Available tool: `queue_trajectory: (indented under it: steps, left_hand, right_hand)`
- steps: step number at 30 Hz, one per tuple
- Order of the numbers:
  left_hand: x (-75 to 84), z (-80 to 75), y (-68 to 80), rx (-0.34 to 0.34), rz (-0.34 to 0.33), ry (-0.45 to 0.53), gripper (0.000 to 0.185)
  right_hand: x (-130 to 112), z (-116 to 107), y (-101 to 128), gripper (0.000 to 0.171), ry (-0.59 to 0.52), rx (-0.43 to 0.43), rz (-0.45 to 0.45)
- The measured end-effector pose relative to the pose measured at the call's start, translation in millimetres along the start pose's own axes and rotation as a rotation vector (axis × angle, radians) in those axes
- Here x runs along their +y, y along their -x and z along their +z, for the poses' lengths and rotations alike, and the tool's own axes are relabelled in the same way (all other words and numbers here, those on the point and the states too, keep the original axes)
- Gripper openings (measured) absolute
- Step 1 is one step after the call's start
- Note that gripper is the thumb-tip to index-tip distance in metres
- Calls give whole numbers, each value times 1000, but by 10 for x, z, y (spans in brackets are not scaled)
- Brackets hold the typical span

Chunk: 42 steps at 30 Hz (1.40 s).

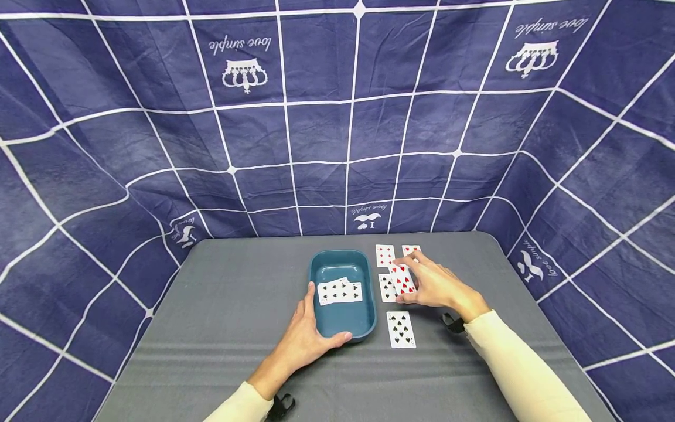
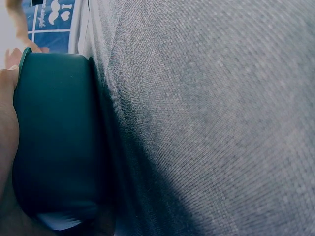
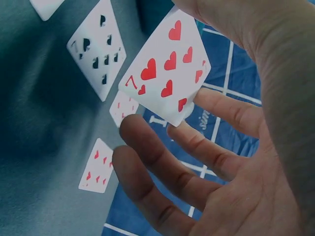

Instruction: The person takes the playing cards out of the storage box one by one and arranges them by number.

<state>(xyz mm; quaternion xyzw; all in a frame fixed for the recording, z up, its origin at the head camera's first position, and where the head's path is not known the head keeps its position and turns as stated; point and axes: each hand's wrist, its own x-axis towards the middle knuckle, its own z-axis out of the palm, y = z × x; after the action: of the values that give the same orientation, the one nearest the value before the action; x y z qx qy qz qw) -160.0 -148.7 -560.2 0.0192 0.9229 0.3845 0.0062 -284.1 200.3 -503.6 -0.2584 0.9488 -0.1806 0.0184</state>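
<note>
On the grey desk (image 1: 227, 305) we see from the head view the whole spread: a teal tray (image 1: 341, 265) with a few cards (image 1: 340, 291) lying in it, and more cards laid out just right of it. Only the right wrist view lets us read the lifted card, a seven of hearts (image 3: 166, 73), its corner "7" plain. That view also catches a black-suited card (image 3: 96, 48) flat on the desk and two red-pip cards (image 3: 97, 166) further off. The left wrist view gives us just the tray's outer wall (image 2: 59, 137) pressed against the palm, with desk cloth filling the rest.

Our right hand (image 1: 435, 284) pinches the seven of hearts (image 1: 402, 280) at its top edge, above the desk cards; the other fingers (image 3: 162, 167) are spread wide and loose beneath it, touching nothing. Our left hand (image 1: 308, 337) sits at the tray's near left corner, thumb up along the left rim, fingers wrapped along the near wall.

Nearest us lies a black-pip card (image 1: 401, 329), alone. On the blue backdrop (image 1: 105, 146) we read "love simple" (image 1: 239, 46) printed upside down above a crown emblem.
</note>
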Motion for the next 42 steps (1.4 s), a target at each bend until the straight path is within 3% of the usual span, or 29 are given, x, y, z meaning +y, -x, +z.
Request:
queue_trajectory:
  steps: [23, 42]
  left_hand:
    - [-31, 17, -24, -2, 1, 11, 156]
    - [-11, 5, -2, 1, -1, 8, 156]
  right_hand:
    - [280, 115, 107, 91, 40, 27, 87]
    - [463, 207, 181, 90, 27, -19, 156]
